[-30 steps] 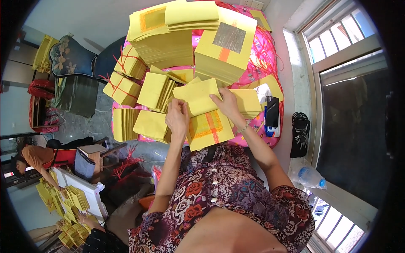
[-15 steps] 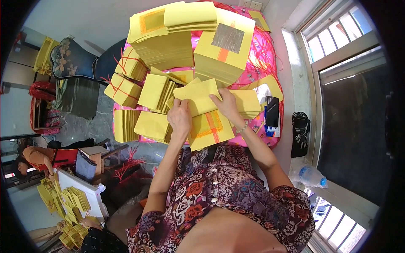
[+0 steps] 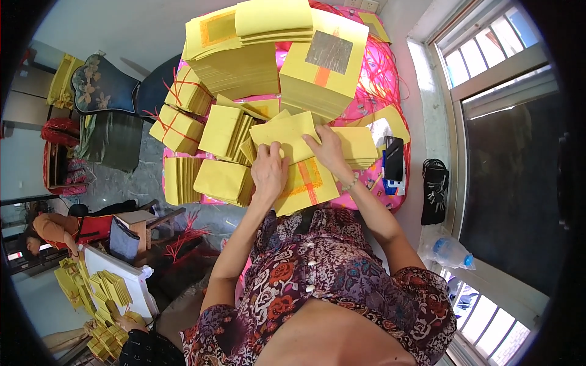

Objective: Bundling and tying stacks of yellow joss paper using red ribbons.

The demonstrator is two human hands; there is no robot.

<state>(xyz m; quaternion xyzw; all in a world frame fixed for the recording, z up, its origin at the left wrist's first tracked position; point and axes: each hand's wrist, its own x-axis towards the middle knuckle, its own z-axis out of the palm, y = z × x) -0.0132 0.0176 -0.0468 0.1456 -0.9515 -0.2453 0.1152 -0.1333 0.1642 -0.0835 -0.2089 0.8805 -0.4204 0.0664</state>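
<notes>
A folded yellow paper (image 3: 287,137) lies in front of me on the table, held by both hands. My left hand (image 3: 269,175) has its fingers bent and pressed on the paper's near left part. At the right end, my right hand (image 3: 329,151) grips the edge, thumb on top and the other fingers partly hidden. Beneath, nearer my body, a flat yellow sheet (image 3: 294,202) shows an orange patch and a red stripe. Folded papers (image 3: 357,144) are stacked just right of my right hand. More folded stacks (image 3: 221,131) stand to the left.
Tall yellow paper stacks (image 3: 235,73) fill the table's far side. Bundles tied with red cord (image 3: 177,131) sit far left. A dark phone (image 3: 394,160) lies at the right edge of the pink cloth (image 3: 372,180). Left, other people work at a white table (image 3: 137,293).
My left hand has slid right along the near edge of the folded paper, its fingers more bent. My right hand stays at the right end.
</notes>
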